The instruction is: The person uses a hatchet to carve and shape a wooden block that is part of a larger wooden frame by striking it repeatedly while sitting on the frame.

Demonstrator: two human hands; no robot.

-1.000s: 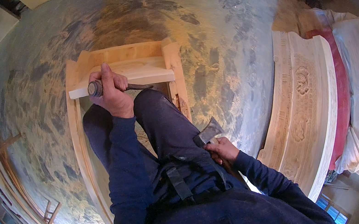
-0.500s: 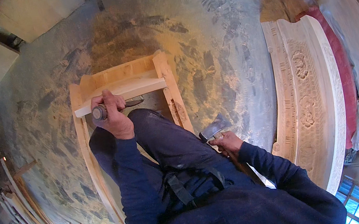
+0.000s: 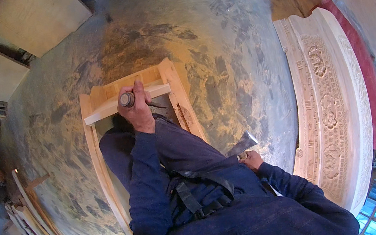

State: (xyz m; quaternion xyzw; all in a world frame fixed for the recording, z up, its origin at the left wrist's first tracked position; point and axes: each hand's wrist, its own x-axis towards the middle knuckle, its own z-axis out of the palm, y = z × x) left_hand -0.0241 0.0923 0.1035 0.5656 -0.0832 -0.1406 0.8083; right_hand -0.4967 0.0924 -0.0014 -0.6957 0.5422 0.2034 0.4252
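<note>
My left hand (image 3: 137,115) is closed around the handle of a chisel (image 3: 127,99), over a pale wooden crossbar (image 3: 104,112). Its dark narrow blade sticks out to the right beyond the fingers. The bar spans the far part of a wooden frame (image 3: 176,87), whose right side has a cut slot. Beside my right thigh, my right hand (image 3: 253,160) grips a hatchet (image 3: 242,144) just below its metal head. Most of the hatchet's handle is hidden by my hand and sleeve. My legs are inside the frame.
A long carved wooden panel (image 3: 312,118) stands to the right, with red and pale cloth (image 3: 368,85) behind it. Long wooden strips (image 3: 44,226) lie at the lower left. Flat boards (image 3: 40,23) stand at the far left. The floor (image 3: 234,71) is stained and dusty.
My left hand has shifted right along the crossbar with the chisel. The hatchet has moved right and down, and its head has turned. The whole view has also shifted slightly.
</note>
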